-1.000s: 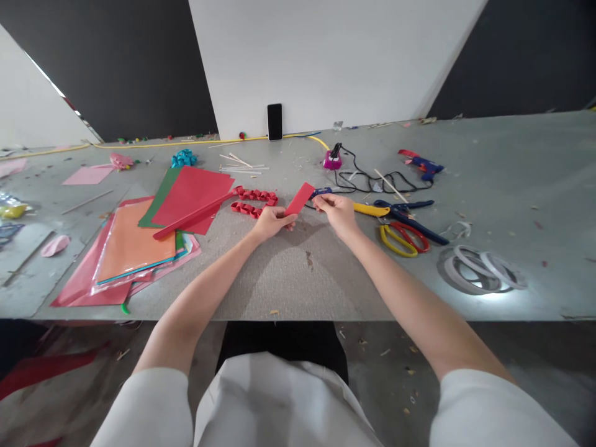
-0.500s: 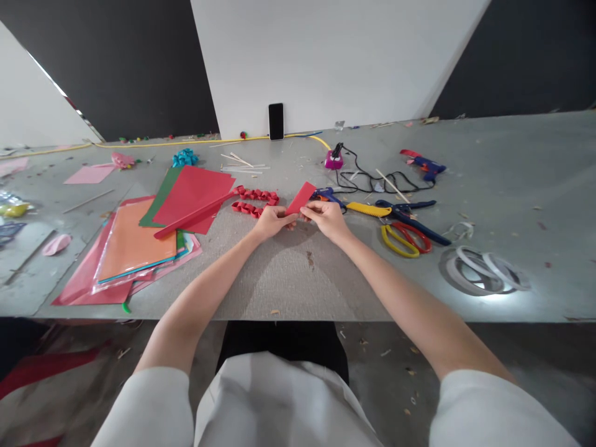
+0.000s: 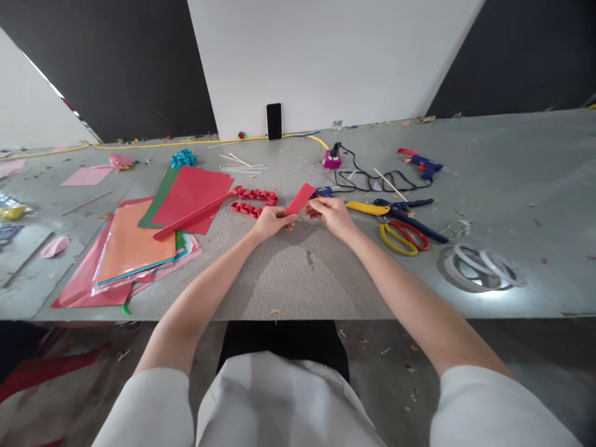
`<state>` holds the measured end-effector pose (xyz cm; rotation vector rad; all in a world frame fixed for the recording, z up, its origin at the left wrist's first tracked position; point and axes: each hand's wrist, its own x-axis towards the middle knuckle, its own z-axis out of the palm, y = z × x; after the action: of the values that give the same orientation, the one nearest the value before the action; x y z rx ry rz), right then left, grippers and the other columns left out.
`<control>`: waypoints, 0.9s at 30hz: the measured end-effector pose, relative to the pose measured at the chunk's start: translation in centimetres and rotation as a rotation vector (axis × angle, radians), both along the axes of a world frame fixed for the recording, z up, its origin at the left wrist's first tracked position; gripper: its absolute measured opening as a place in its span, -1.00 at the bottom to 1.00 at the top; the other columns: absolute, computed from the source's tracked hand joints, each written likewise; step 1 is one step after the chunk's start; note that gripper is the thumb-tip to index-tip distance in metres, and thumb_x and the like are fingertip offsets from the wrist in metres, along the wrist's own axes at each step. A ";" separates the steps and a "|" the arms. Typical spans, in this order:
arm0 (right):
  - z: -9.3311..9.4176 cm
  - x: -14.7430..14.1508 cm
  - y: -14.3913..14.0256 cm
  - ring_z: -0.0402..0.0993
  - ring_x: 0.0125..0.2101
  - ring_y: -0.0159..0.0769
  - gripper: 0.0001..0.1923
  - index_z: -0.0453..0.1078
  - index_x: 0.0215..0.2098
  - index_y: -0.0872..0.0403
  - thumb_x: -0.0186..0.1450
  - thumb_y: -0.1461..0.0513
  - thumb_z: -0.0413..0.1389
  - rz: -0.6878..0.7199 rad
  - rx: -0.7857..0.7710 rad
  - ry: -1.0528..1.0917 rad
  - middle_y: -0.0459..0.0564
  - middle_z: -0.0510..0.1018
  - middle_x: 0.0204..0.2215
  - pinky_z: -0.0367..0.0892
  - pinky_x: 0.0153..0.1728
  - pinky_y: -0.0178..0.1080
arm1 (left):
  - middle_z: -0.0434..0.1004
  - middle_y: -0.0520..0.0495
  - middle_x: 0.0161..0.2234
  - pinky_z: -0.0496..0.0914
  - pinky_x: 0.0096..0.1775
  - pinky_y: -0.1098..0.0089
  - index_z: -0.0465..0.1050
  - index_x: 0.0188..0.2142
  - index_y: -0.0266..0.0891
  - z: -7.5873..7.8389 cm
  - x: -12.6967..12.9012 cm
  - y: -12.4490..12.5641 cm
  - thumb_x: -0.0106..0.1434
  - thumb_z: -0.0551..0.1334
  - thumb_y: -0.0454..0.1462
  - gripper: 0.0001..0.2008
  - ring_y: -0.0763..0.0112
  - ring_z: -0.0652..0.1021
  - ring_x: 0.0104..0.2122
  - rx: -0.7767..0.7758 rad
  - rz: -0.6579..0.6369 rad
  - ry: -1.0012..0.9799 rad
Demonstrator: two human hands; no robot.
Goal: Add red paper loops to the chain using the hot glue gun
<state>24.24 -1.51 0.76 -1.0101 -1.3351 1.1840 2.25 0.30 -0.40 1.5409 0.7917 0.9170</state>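
My left hand is closed on a short red paper strip, thumb on top, with the strip slanting up and to the right. Just right of the strip is my right hand, its fingers curled and pinched together; whether something small sits between them is hidden. A red curled-paper chain lies on the table beyond my left hand. Behind the right fingers, a blue glue gun is partly covered. Scissors with a yellow and a red handle loop and a yellow-handled tool lie to the right.
Red sheets and an orange sheet pack lie left. At the back are a phone, thin sticks and a purple plug adapter with black cords. Another glue gun and white rings are right.
My right hand has come away from the red paper strip, moving slightly right with its fingers curling. The left hand still holds the strip in nearly the same place.
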 end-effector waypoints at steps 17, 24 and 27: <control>0.7 -1.1 -0.9 0.45 -0.53 -0.31 -0.50 0.54 -0.48 0.04 0.10 -0.20 0.40 0.011 0.077 -0.202 0.01 0.62 -0.50 0.36 -0.44 -0.20 | 0.63 -0.09 -0.47 0.48 -0.40 0.45 0.53 -0.42 -0.33 0.1 -0.1 -0.1 0.21 0.47 -0.08 -0.65 0.50 0.57 -0.52 -0.005 -0.020 0.034; 1.2 -1.1 -1.0 0.45 -0.56 -0.31 -0.48 0.57 -0.48 0.07 0.10 -0.21 0.40 0.080 0.033 -0.230 0.03 0.63 -0.54 0.37 -0.46 -0.21 | 0.64 -0.10 -0.44 0.47 -0.35 0.45 0.55 -0.40 -0.33 0.2 -0.2 0.0 0.27 0.40 0.01 -0.59 0.49 0.58 -0.49 0.065 -0.074 0.010; 1.4 -1.2 -1.1 0.46 -0.55 -0.31 -0.48 0.56 -0.48 0.06 0.12 -0.22 0.39 0.093 0.043 -0.229 0.01 0.62 -0.54 0.38 -0.45 -0.21 | 0.62 -0.10 -0.46 0.46 -0.36 0.44 0.53 -0.43 -0.33 0.3 -0.3 0.1 0.27 0.39 0.02 -0.58 0.49 0.56 -0.49 0.086 -0.062 0.048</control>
<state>23.02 -2.61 2.14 -1.0870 -1.5954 1.1283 2.00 0.37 -0.15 1.6590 0.7431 0.8812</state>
